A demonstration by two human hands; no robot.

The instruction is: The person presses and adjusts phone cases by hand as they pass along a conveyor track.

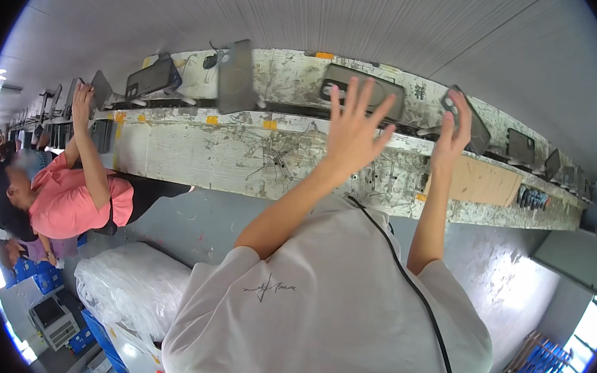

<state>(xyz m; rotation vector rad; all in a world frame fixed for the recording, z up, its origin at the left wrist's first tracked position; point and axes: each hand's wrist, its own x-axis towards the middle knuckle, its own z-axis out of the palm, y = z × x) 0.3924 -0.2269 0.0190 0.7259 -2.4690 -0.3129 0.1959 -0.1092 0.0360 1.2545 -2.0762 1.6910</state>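
Observation:
My left hand (355, 136) is open with its fingers spread. It reaches over a dark grey phone case (389, 88) with a camera cutout at its left end, and its fingers cover part of that case. To the right, my right hand (452, 137) has its fingers at the left edge of another dark phone case (475, 127), which sits tilted on the line. The fingers hide part of this case near its camera cutout, and the hand appears to grip it there.
More phone cases stand along the line, including a large upright one (235, 78) and a tilted one (153, 78). The worn white bench (195, 152) has a brown board (483, 181) at right. A co-worker in pink (73, 202) reaches to the line at left. Wrapped plastic (132, 282) lies behind.

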